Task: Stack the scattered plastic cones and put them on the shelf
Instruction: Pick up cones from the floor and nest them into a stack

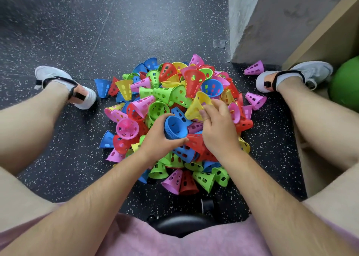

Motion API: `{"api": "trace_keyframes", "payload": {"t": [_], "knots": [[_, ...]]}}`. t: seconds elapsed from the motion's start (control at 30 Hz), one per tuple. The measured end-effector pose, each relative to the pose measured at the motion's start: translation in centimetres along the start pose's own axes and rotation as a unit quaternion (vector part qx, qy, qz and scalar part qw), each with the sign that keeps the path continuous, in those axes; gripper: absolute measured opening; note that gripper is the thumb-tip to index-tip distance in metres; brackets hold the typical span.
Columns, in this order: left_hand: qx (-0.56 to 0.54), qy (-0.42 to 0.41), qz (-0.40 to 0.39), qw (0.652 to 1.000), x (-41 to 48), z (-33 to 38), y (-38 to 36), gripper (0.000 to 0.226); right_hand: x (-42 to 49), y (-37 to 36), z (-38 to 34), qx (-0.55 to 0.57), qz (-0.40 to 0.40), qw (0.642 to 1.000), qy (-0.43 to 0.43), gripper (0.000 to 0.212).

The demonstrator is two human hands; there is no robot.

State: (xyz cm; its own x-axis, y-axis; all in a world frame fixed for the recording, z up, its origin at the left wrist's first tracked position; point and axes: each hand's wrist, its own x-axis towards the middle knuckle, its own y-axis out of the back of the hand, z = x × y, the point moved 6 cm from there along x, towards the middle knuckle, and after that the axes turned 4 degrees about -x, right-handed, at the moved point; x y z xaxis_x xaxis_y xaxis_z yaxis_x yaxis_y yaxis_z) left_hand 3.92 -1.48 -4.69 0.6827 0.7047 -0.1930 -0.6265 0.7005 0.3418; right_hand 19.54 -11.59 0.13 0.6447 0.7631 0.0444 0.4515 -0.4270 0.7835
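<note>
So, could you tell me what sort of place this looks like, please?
Probably a gym or sports room: a speckled rubber floor, a pile of perforated training cones, and a green ball at the right edge.

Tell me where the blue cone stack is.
Head view, centre: the left hand grips the blue cone stack over the pile, beside the yellow cone in the right hand.

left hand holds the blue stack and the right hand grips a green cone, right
Not green: the head view shows the right hand gripping a yellow cone. The left hand does hold the blue stack.
</note>
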Motion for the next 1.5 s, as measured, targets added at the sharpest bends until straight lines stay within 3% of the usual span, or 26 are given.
{"api": "trace_keyframes", "payload": {"t": [0.23, 0.53, 0.7, 0.8, 0.93, 1.0, 1.1, 1.17, 1.33, 1.5], "knots": [[-0.056, 0.004, 0.0, 0.998, 0.0, 0.2, 0.2, 0.068, -1.7, -2.4, -2.2, 0.091, -0.112, 0.988, 0.055, 0.032], [-0.04, -0.005, 0.016, 0.999, -0.3, 0.5, 0.8, 0.084, -3.2, -3.4, -3.1, 0.096, -0.176, 0.978, 0.06, 0.037], [-0.02, -0.012, 0.006, 1.0, -0.4, 0.5, 0.3, 0.079, -4.0, -3.6, -3.2, 0.098, -0.236, 0.965, 0.051, 0.047], [-0.005, -0.011, 0.002, 1.0, -0.5, 0.1, -0.2, 0.068, -3.4, -2.8, -2.1, 0.083, -0.182, 0.98, 0.025, 0.045], [0.015, -0.002, -0.024, 1.0, -1.0, -0.4, -0.9, 0.076, -2.7, -1.2, 0.9, 0.014, -0.044, 0.997, -0.055, 0.023], [0.026, -0.001, -0.04, 0.999, -1.3, -0.5, -1.4, 0.077, -2.9, -1.0, 2.5, -0.037, -0.043, 0.992, -0.113, 0.031], [0.045, 0.003, -0.048, 0.998, -1.7, -0.7, -1.7, 0.081, -3.3, -2.1, 4.3, -0.107, -0.095, 0.972, -0.187, 0.061], [0.053, 0.006, -0.051, 0.997, -1.8, -0.8, -1.9, 0.083, -3.5, -3.0, 5.0, -0.133, -0.123, 0.96, -0.212, 0.065], [0.064, 0.01, -0.053, 0.996, -1.9, -1.1, -1.8, 0.084, -3.5, -3.9, 4.1, -0.056, -0.154, 0.971, -0.176, 0.04], [0.051, 0.024, -0.043, 0.997, -1.9, -1.6, -1.3, 0.081, -3.0, -2.4, 2.2, -0.082, -0.085, 0.989, -0.093, 0.037]]}}
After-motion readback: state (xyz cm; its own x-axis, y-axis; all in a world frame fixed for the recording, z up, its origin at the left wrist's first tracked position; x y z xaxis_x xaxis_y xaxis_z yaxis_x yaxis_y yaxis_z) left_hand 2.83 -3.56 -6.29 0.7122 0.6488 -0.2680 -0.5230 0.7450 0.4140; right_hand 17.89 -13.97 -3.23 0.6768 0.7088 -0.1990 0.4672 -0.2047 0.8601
